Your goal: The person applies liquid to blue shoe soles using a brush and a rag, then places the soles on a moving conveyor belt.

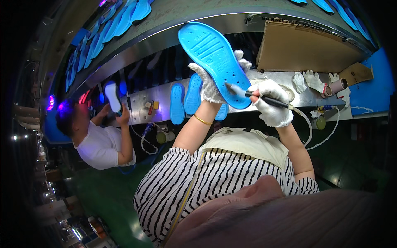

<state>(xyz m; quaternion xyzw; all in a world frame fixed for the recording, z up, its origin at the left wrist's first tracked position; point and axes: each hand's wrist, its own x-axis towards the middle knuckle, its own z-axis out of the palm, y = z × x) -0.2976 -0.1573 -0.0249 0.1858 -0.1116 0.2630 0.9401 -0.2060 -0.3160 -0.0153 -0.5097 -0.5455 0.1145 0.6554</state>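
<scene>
A blue shoe sole [213, 53], its patterned face with small holes toward me, is held up tilted over the bench. My left hand [208, 84], in a white knit glove, grips it, thumb along its left edge and fingers behind it. My right hand [271, 101], with a white glove that leaves some fingertips bare, is closed round a black-handled brush [236, 89]. The bristles lie over the sole's lower part; whether they touch I cannot tell. A pale hose [309, 126] runs from the handle's end. Further blue soles [177, 104] lie on the bench behind and left of my left hand.
Beyond the metal bench [159, 93] runs a belt [215, 10] bearing several blue soles. A cardboard sheet [306, 49] stands at the back right, near loose white gloves [314, 80] and a cylindrical roll [338, 85]. At left, a co-worker [101, 144] holds a pale sole [112, 97].
</scene>
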